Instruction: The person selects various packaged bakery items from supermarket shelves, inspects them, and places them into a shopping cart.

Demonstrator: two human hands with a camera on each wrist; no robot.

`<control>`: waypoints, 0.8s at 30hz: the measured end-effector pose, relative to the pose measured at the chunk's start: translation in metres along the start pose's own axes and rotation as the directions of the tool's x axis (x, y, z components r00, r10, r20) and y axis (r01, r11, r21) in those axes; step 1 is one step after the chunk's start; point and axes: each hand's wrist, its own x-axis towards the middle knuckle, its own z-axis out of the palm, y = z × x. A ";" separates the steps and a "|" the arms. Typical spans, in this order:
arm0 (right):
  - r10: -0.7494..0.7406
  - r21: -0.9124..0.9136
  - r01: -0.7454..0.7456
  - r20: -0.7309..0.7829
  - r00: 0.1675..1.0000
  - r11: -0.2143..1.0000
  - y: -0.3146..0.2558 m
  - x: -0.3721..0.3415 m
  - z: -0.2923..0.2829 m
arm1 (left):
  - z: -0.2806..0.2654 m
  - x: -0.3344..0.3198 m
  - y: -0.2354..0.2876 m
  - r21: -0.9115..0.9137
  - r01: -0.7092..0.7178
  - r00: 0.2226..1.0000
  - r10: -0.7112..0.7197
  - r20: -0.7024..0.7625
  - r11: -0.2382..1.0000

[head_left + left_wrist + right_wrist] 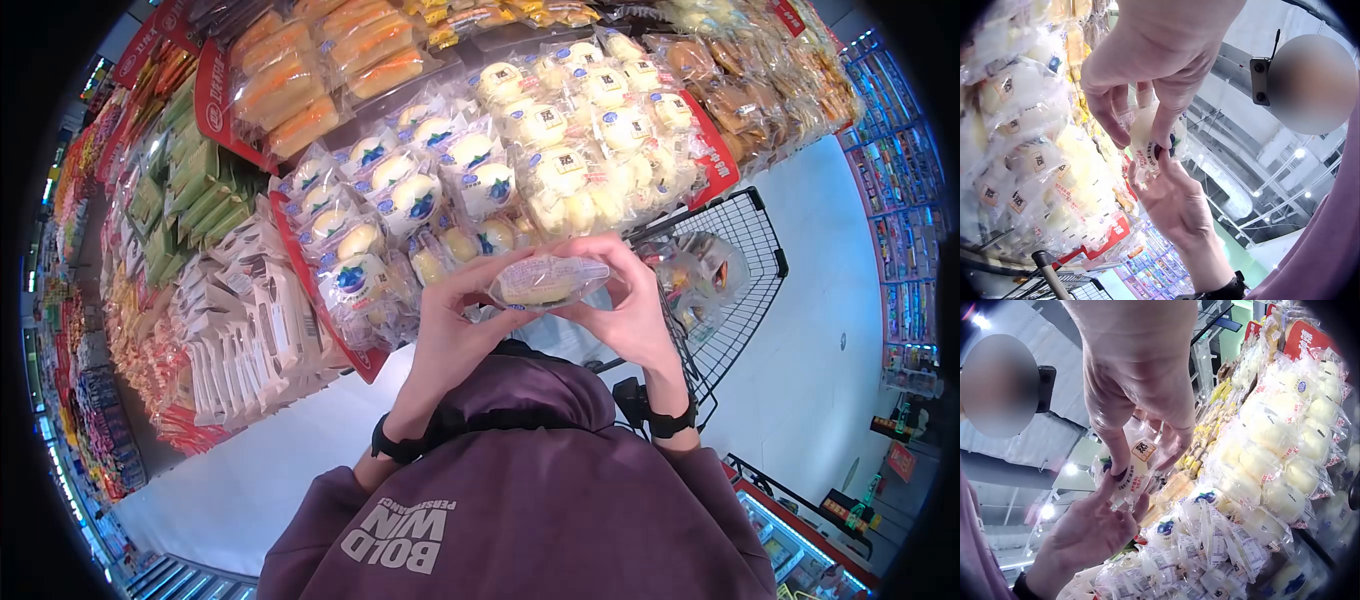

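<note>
Both hands hold a clear-wrapped round bun in front of the chest, its pale underside label up in the head view. Blueberry print shows on the bun in the left wrist view, and a stamped character on the wrapped bun in the right wrist view. My left hand grips one end with thumb below and fingers over the far side. On the other end, my right hand pinches it likewise. The two thumbs come close together on the printed face. Rows of similar wrapped blueberry buns lie just beyond the hands.
White wrapped buns and orange-topped packs fill the slanted display behind red edge strips. At the right stands a black wire shopping cart with bagged goods. White packets and green packs lie left.
</note>
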 end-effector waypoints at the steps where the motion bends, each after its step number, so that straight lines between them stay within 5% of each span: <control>1: 0.002 0.018 -0.002 -0.003 1.000 1.000 -0.001 0.000 0.000 | 0.001 0.000 0.001 0.014 -0.013 1.000 0.013 0.000 1.000; 4: -0.018 -0.051 0.017 -0.024 1.000 0.999 -0.002 -0.002 0.000 | -0.003 -0.004 -0.006 0.083 0.005 1.000 -0.007 0.030 0.997; 7: 0.061 0.092 -0.058 -0.028 0.998 0.994 -0.007 -0.004 0.002 | 0.000 -0.006 0.009 -0.027 0.156 0.986 -0.154 0.059 0.987; 13: 0.159 0.242 -0.144 -0.043 0.986 0.959 -0.005 -0.006 0.011 | 0.014 -0.007 0.016 -0.349 0.213 0.974 -0.225 0.007 0.912; 16: 0.172 0.330 -0.159 -0.009 0.985 0.930 -0.008 -0.003 0.014 | 0.009 -0.009 0.014 -0.310 0.232 0.972 -0.234 0.030 0.922; 22: 0.182 0.265 -0.181 0.021 0.983 0.947 -0.006 0.003 0.016 | 0.002 -0.013 0.017 -0.281 0.257 0.963 -0.270 -0.006 0.925; 24: 0.070 0.001 -0.070 0.048 0.996 0.998 -0.007 0.007 0.010 | -0.003 -0.013 0.014 -0.195 0.237 0.970 -0.242 -0.003 0.952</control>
